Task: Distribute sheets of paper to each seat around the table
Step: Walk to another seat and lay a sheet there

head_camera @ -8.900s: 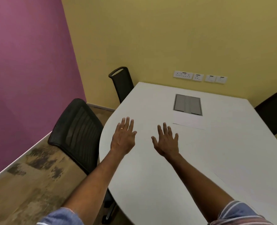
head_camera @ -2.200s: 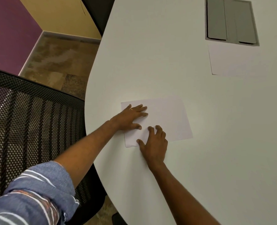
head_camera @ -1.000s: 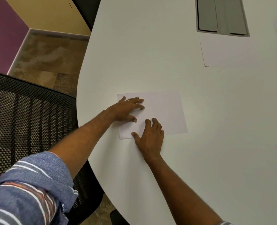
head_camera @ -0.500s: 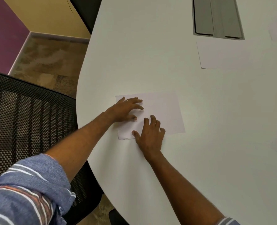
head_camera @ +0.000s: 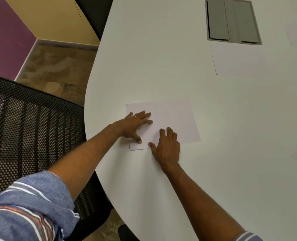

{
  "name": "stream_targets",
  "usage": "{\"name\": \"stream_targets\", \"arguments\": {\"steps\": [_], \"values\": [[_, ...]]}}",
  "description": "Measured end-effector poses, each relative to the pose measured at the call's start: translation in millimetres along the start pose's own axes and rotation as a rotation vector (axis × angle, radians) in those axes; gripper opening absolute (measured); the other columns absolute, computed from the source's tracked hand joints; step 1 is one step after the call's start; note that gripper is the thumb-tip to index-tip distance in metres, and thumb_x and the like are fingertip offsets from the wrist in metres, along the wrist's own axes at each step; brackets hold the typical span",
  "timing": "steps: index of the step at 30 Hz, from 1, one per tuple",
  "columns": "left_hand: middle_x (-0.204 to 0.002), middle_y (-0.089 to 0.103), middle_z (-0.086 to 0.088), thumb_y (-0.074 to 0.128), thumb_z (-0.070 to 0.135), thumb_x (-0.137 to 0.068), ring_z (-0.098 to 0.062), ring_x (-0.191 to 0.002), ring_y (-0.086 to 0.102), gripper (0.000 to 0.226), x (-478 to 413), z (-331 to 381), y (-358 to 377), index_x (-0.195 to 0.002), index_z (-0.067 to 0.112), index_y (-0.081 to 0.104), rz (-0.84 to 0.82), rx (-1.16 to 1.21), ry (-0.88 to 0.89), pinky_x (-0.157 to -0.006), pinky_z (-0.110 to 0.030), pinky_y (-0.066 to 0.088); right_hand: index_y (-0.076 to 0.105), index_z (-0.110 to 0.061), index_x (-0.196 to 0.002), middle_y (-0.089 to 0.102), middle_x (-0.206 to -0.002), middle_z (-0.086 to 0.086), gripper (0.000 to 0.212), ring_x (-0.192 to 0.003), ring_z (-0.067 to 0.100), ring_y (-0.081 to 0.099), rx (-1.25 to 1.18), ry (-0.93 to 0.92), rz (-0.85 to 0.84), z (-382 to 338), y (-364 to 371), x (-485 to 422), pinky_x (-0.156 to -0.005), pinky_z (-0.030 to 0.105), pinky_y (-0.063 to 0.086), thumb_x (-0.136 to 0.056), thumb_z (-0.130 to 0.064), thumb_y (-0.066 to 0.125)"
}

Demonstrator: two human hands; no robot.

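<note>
A sheet of paper [head_camera: 172, 119] is being pressed flat on the white counter [head_camera: 161, 58], near the counter's edge beside the mesh chair [head_camera: 31, 127]. It is being held down by the left hand [head_camera: 133, 124] and right hand [head_camera: 167, 146], fingers spread and gripping nothing.

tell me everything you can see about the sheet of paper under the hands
The sheet of paper is plain white and blank, rectangular, lying flat in landscape on the white table near its curved left edge, in front of the mesh chair. The left hand presses flat on its left part; the right hand covers its near edge. The near-left corner looks slightly curled.
</note>
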State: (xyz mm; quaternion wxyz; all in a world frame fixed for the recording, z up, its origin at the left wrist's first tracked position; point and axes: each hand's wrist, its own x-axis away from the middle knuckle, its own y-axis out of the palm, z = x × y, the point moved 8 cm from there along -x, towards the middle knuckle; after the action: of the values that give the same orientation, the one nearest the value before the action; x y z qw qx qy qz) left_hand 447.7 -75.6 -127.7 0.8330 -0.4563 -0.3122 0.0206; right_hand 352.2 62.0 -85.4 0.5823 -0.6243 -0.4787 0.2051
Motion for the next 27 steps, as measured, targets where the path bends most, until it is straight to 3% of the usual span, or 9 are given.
{"name": "stream_targets", "arguments": {"steps": [10,15,20,27], "values": [[-0.169,0.004,0.005,0.08,0.044,-0.081,-0.017,-0.156,-0.008,0.097,8,15,-15,-0.159,0.031,0.023,0.04,-0.029,0.058,-0.125,-0.053,-0.004,0.035,-0.02,-0.147,0.029,-0.158,0.005,0.068,-0.14,0.026,0.034,-0.004,-0.025,0.026,3,-8,-2,-0.102,0.043,0.045,-0.093,-0.056,0.057],[-0.169,0.009,0.005,0.069,0.053,-0.088,-0.015,-0.156,-0.003,0.09,19,28,-31,-0.16,0.026,0.022,0.154,-0.01,0.116,-0.126,-0.046,-0.002,0.026,-0.02,-0.156,0.017,-0.167,0.005,0.072,-0.154,0.026,0.016,0.013,-0.044,0.067,10,-17,2,-0.119,0.049,0.027,-0.099,-0.062,0.039],[-0.169,0.0,0.001,0.049,0.058,-0.098,-0.016,-0.156,-0.005,0.084,31,30,-50,-0.162,0.022,0.008,0.269,-0.105,0.058,-0.128,-0.045,0.004,0.007,-0.023,-0.161,-0.001,-0.17,0.003,0.08,-0.157,0.025,0.0,0.012,-0.055,0.077,14,-29,10,-0.125,0.05,0.013,-0.099,-0.068,0.029],[-0.169,-0.007,0.002,0.035,0.064,-0.099,-0.017,-0.156,-0.005,0.083,58,40,-75,-0.161,0.023,0.0,0.356,-0.248,0.019,-0.126,-0.043,0.005,0.005,-0.023,-0.162,-0.007,-0.169,0.003,0.08,-0.157,0.027,0.001,-0.064,-0.091,0.068,11,-60,27,-0.124,0.05,0.02,-0.099,-0.062,0.038]]}}
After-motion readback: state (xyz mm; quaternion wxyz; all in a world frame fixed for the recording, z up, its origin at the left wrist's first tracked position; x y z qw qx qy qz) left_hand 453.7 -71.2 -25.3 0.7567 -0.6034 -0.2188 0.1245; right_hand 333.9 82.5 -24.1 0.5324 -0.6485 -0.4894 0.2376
